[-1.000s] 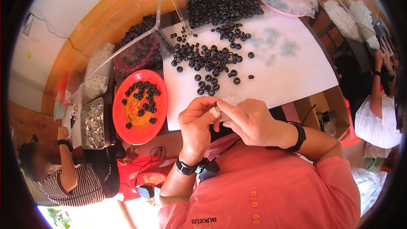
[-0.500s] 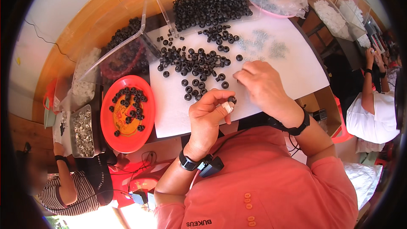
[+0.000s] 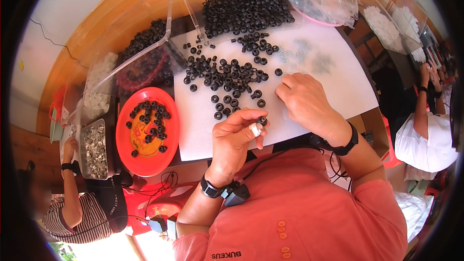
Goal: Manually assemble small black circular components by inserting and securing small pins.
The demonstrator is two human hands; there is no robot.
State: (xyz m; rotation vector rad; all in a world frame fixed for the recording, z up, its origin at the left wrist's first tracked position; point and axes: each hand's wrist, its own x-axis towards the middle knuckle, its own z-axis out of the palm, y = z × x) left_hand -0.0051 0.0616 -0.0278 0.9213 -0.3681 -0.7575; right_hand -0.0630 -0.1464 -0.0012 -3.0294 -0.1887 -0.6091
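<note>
My left hand [image 3: 237, 137] is closed, pinching a small round black plastic part [image 3: 262, 121] with a hole in it between thumb and fingertips. White tape or cloth [image 3: 255, 128] wraps the tip of the thumb. To its right, my right hand [image 3: 307, 101] is held over the white table surface [image 3: 200, 137], fingers bent together and pointing left. What its fingertips hold, if anything, is hidden. Many loose black parts [image 3: 232, 77] lie scattered beyond my left hand. Beyond my right hand, tiny pale grey pieces [image 3: 321, 63] are spread on the white surface.
A red plate [image 3: 126, 152] with black parts stands left, beside a metal tray [image 3: 95, 152] of small metallic pieces. Black parts fill a clear bin [image 3: 169, 21] and lie heaped [image 3: 246, 9] at the back. A plastic bag [image 3: 333, 0] sits back right. Other people work at both sides.
My right hand has shifted slightly right and nearer. My left hand has moved slightly left and down, still pinching the black part. The whole view has shifted a little.
</note>
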